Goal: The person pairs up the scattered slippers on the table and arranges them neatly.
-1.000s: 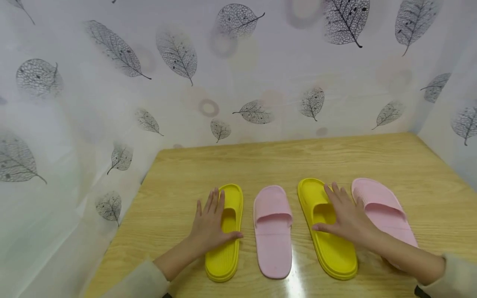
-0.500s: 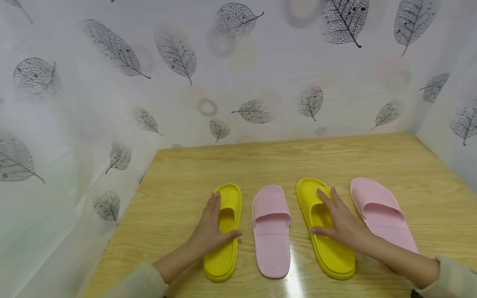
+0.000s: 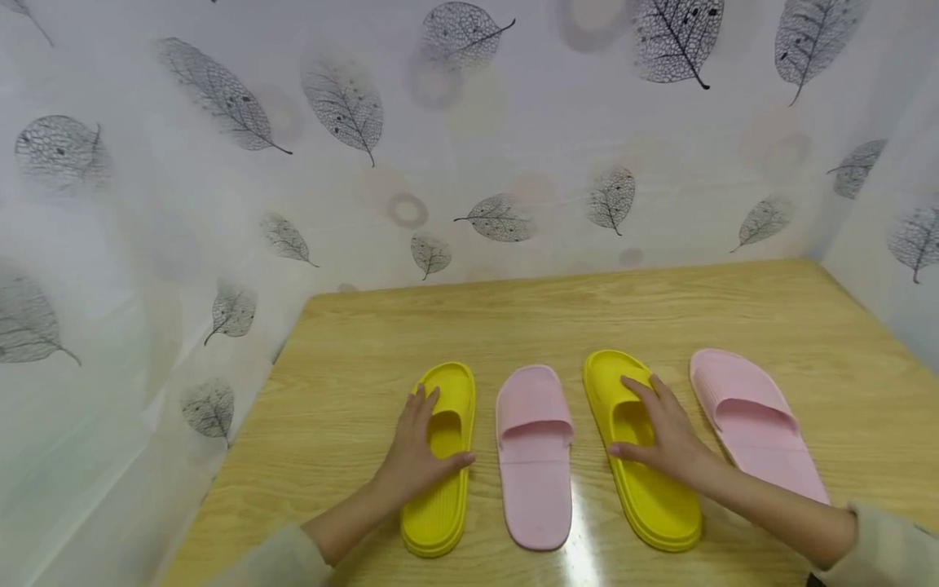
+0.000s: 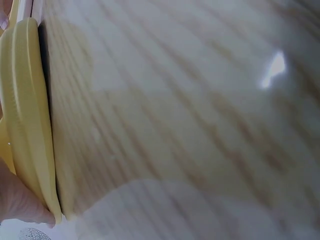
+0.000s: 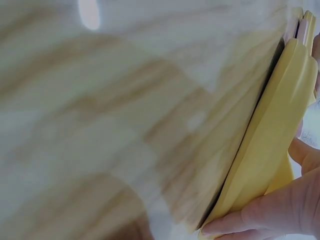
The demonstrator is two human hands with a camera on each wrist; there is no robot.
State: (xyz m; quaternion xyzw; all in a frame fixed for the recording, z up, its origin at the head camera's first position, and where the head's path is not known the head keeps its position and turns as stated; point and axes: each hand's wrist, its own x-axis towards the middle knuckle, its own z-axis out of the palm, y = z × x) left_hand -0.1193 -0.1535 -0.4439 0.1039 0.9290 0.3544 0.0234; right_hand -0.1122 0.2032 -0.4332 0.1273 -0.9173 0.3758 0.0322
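My left hand grips the left yellow slipper from above, fingers along its left edge by the strap and thumb across to its right edge. On the right yellow slipper, my right hand holds it across the strap opening, thumb at the left edge and fingers over the upper right side. Both slippers lie flat, toes pointing away. The left wrist view has the slipper's side with fingertips at its lower end; in the right wrist view fingers press the other slipper's side. The palms cover part of each.
One pink slipper lies between the two yellow ones. Another pink slipper lies at the far right, partly behind the right forearm. The wooden table backs onto a leaf-printed curtain.
The fingers of both hands have drawn in from a wide spread and bent toward the edges of the yellow slippers. The slippers have not visibly shifted on the table.
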